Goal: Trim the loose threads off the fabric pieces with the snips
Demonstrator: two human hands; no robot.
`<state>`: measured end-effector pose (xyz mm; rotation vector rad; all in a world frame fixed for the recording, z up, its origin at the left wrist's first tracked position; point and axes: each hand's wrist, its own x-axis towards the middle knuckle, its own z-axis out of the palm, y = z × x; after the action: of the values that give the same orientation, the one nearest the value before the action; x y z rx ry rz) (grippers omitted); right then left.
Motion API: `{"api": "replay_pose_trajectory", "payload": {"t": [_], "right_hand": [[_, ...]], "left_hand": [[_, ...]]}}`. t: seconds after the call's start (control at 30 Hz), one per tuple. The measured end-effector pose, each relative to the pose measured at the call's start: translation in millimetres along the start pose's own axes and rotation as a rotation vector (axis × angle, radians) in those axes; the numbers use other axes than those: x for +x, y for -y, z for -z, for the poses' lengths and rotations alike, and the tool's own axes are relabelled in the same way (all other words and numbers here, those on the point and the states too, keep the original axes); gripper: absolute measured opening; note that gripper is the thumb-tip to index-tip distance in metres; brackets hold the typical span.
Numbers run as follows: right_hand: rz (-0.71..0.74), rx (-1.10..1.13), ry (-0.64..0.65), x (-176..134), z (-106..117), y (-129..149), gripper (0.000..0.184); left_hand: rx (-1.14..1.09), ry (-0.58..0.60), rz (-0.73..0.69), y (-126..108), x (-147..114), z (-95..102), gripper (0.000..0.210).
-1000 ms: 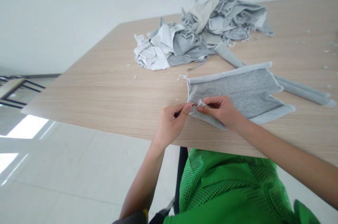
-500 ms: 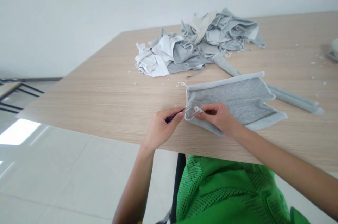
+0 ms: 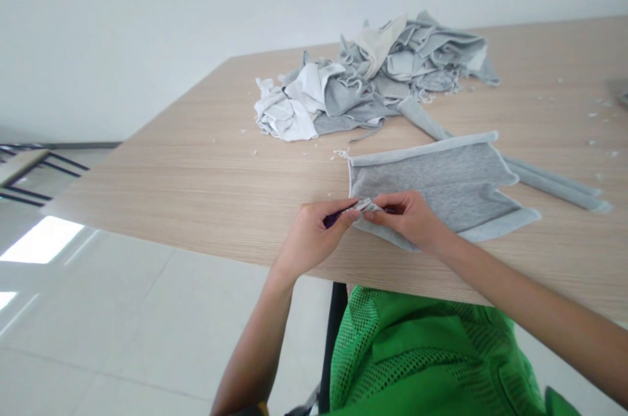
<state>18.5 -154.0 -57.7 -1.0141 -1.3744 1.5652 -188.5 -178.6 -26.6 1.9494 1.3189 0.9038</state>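
Observation:
A grey fabric piece (image 3: 441,174) with pale rolled edges lies on the table, its left end at my hands. My left hand (image 3: 318,233) is closed around a small purple-handled tool (image 3: 332,218); most of the tool is hidden in the fingers, and its metal tip cannot be made out now. My right hand (image 3: 407,216) pinches a bunched bit of the fabric's left edge. The fingertips of both hands nearly meet at this crumpled bit.
A heap of grey and white fabric pieces (image 3: 343,89) sits at the back of the wooden table (image 3: 196,187). Behind the worked piece runs a long rolled grey strip (image 3: 559,184). Lint bits are scattered at right. A stool (image 3: 22,167) stands at far left.
My left hand has moved slightly right, closer to my right hand. The tool's metal tip, visible before, is now hidden at the bunched fabric. The whole view has shifted a little.

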Motion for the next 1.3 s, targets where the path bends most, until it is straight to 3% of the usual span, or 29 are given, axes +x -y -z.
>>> {"api": "replay_pose_trajectory", "payload": {"t": [0.37,0.87,1.1,1.23,1.3], "right_hand": [[0.017,-0.04,-0.002,0,1,0,0.023],[0.042,-0.084,-0.008,0,3,-3,0.021],[0.016,-0.091,-0.018,-1,2,-1,0.018],[0.003,-0.105,-0.017,-1,1,0,0.021],[-0.001,-0.113,-0.018,-1,0,1,0.022]], "left_hand": [[-0.143,0.006,0.056,3,4,-4.0,0.026],[-0.471,0.075,0.313,7,9,-11.8,0.062],[-0.254,-0.055,0.224,18,10,5.5,0.066],[0.032,-0.172,0.117,27,15,30.0,0.05],[0.192,-0.162,0.063,32,19,40.1,0.04]]}}
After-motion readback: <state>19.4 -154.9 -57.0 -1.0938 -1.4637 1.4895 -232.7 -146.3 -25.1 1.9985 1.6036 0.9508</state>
